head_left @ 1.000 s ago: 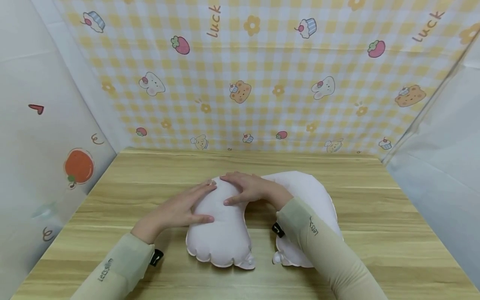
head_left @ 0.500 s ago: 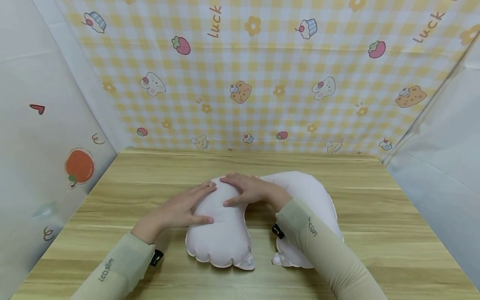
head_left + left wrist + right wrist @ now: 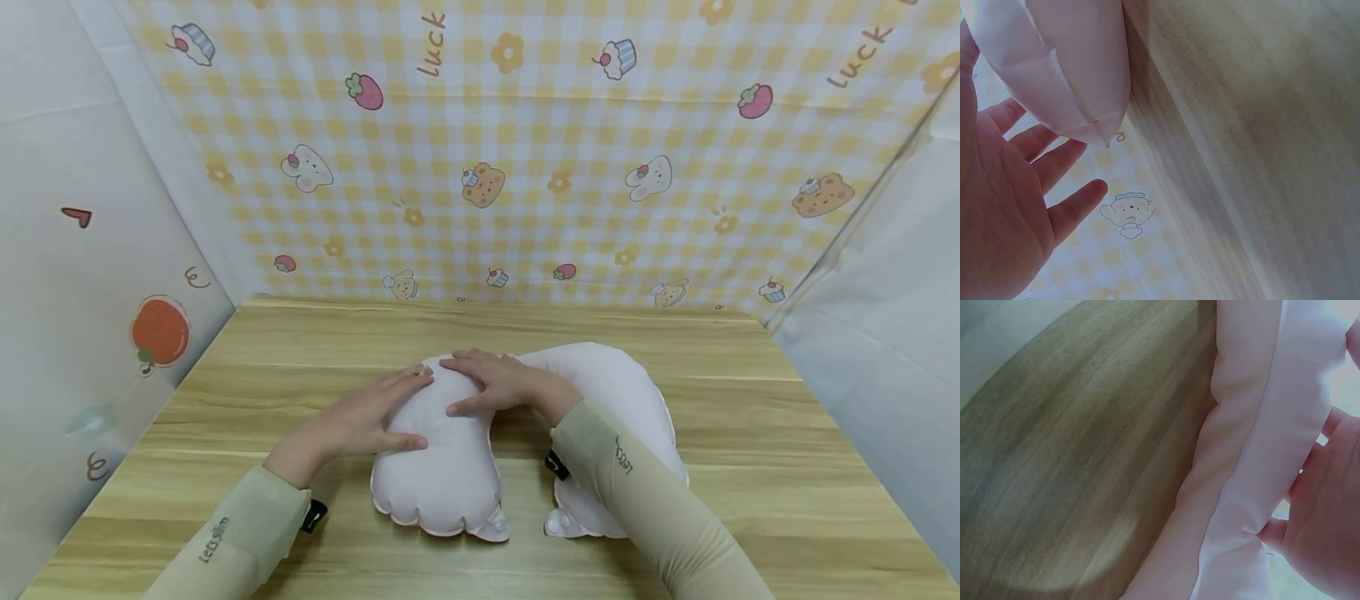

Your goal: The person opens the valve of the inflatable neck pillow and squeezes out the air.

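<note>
A pale pink inflatable U-shaped neck pillow lies on the wooden table, its two ends toward me. My left hand lies flat with straight fingers on the left arm of the pillow. My right hand presses flat on the top of the same arm, fingers pointing left. In the left wrist view the left hand shows spread fingers beside the pillow. In the right wrist view the right hand rests against the pillow. A small valve shows at the left end.
Patterned yellow check cloth hangs behind the table, and pale sheets close both sides. Bare wood lies to the left, right and back of the pillow. My right sleeve crosses over the pillow's right arm.
Almost nothing: both hands stay pressed on the pillow's left arm, and the pillow's near ends have spread very slightly.
</note>
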Available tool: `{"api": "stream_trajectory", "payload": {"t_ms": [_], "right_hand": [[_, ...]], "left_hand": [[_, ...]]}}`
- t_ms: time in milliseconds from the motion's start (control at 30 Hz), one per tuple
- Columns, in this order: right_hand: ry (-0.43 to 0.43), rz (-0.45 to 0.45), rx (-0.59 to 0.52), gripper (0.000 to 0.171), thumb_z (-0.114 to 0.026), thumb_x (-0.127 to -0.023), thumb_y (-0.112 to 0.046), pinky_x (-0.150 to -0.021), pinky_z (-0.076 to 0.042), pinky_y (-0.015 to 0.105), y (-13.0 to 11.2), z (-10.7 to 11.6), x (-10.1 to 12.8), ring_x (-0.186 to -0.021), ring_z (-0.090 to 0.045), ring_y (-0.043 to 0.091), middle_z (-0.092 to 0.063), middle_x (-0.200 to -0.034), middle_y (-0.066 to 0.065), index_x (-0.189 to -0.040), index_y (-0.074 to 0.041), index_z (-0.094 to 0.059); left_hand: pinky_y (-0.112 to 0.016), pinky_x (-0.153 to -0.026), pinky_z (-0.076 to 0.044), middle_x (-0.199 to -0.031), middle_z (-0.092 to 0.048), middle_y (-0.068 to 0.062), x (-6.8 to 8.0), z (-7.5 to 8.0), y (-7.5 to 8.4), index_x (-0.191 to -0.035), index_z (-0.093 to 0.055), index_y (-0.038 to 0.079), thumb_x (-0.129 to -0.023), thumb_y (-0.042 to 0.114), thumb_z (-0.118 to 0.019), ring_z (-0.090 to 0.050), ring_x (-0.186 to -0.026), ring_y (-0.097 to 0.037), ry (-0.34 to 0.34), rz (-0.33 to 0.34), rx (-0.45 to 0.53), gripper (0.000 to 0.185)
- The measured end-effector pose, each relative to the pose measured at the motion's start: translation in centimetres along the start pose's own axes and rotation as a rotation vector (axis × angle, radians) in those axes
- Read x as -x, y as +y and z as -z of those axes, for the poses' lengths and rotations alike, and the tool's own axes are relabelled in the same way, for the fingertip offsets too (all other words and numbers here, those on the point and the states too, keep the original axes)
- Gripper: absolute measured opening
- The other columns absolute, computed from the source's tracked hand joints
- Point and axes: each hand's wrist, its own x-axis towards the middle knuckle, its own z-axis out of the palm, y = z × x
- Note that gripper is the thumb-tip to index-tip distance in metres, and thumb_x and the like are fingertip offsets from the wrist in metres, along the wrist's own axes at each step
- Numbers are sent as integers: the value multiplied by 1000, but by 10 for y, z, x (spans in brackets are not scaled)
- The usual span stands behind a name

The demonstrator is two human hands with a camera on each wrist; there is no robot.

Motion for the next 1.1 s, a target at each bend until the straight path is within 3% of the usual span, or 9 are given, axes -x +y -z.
{"api": "stream_trajectory", "payload": {"t_ms": [1100], "right_hand": [[-6, 4, 42, 77, -59, -91, -60, -121, -9, 65, 3, -7, -4, -155, -16, 22, -21, -167, 0, -157, -31, -30]], "left_hand": [[-63, -111, -37, -163, -30, -12, 1, -3, -2, -155, -35, 19, -86, 62, -66, -29, -150, -37, -49, 28, -9, 87]]}}
